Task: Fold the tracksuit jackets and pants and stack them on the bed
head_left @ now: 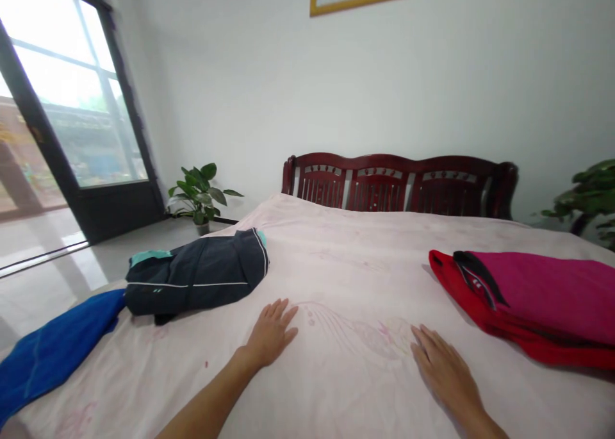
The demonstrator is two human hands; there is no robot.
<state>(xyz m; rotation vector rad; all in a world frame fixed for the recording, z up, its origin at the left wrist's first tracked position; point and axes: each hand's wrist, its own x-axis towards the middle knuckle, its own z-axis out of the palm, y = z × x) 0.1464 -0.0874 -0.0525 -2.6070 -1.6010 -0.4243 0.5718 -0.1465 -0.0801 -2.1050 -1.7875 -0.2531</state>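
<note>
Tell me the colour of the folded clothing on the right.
The folded clothing is red and magenta, clearest in the head view.

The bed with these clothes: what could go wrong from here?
The blue cloth lies at the bed's edge and might slip to the floor. The left hand, flat on the pale pink bedspread, could wrinkle it. The right hand might disturb the folded red and magenta garment.

Home bedroom: bed [350, 266], wooden headboard [398, 184]
</note>
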